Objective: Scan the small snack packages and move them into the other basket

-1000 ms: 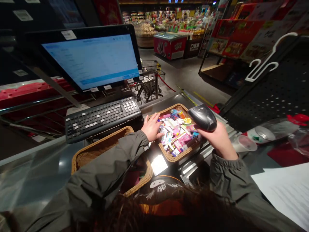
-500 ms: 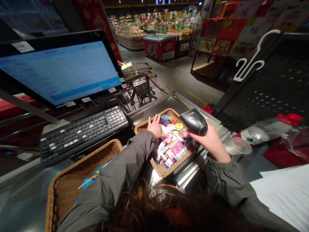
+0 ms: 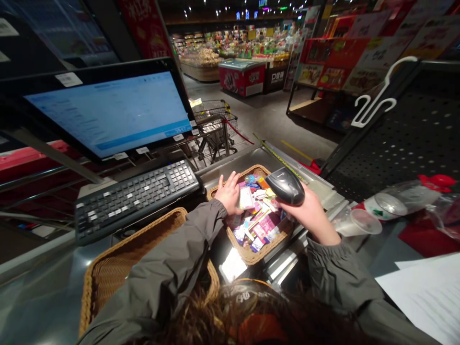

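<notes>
My right hand [image 3: 309,211] grips a black handheld barcode scanner [image 3: 285,186], its head tilted down over a wicker basket [image 3: 247,254] heaped with small colourful packets [image 3: 260,225]. My left hand [image 3: 229,194] rests at the basket's far left, fingers spread above the pile. A pale card-backed packet [image 3: 246,198] stands against its thumb side. I cannot tell whether the hand grips that packet. Grey jacket sleeves cover both forearms, and hair hides the bottom of the view.
A second wicker basket [image 3: 143,235] sits left under my arm, beside a black keyboard [image 3: 136,199] and a monitor [image 3: 108,112]. On the right are a black pegboard [image 3: 395,139], a plastic cup [image 3: 359,223] and white papers [image 3: 424,287]. A shopping cart [image 3: 215,127] stands beyond the counter.
The view has swung and shifted, with the baskets sliding across it. The pale packet now shows beside my left thumb. The scanner stays in my right hand.
</notes>
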Available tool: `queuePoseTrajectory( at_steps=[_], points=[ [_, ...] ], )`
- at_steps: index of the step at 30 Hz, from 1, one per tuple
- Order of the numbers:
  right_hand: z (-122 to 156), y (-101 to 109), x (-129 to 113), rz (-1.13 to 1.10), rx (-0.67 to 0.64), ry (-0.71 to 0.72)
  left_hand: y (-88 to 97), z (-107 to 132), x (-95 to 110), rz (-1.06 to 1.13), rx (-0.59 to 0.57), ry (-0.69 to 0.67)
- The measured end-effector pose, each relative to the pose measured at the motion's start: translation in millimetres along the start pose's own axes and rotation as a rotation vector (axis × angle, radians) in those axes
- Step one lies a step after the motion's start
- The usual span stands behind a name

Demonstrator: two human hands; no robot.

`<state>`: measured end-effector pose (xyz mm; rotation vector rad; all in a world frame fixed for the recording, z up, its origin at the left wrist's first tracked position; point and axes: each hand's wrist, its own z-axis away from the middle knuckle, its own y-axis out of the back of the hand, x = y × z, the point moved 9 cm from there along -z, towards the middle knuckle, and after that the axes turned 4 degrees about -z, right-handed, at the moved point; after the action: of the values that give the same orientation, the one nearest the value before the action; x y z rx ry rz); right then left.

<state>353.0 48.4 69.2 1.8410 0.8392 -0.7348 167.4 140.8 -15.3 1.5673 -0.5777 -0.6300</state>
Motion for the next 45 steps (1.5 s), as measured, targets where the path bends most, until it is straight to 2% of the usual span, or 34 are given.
queuePoseTrajectory(
  at_steps=[4,8,11,14,19,22,26,34,39,45],
  points=[
    [1.0,-15.7,-20.0,0.013,-0.011,0.092,68.4,47.5,-22.9,-0.062,0.172,0.015],
    [1.2,-38.6,-61.3,0.025,-0.074,0.219,125.3,105.6,-45.0,-0.166,0.368,0.114],
    [4.1,-57.5,-103.0,0.018,-0.140,0.329,152.5,147.9,-56.5,-0.241,0.457,0.205],
    [9.2,-77.0,-147.4,0.000,-0.197,0.453,169.3,185.0,-63.8,-0.317,0.504,0.263],
    [20.5,-116.0,-205.5,0.023,-0.289,0.630,180.2,236.4,-80.9,-0.375,0.541,0.349],
    [28.2,-138.6,-226.5,0.050,-0.338,0.665,180.9,263.4,-93.8,-0.379,0.556,0.403],
    [39.9,-158.8,-245.8,0.068,-0.378,0.667,181.7,294.5,-107.3,-0.371,0.541,0.467],
    [66.1,-179.9,-260.1,0.083,-0.439,0.683,186.2,333.1,-121.8,-0.353,0.510,0.564],
    [80.5,-184.7,-267.3,0.066,-0.485,0.706,183.9,341.8,-126.3,-0.368,0.509,0.573],
    [84.5,-184.6,-268.1,0.072,-0.487,0.701,181.9,344.1,-126.0,-0.343,0.511,0.561]
  ],
)
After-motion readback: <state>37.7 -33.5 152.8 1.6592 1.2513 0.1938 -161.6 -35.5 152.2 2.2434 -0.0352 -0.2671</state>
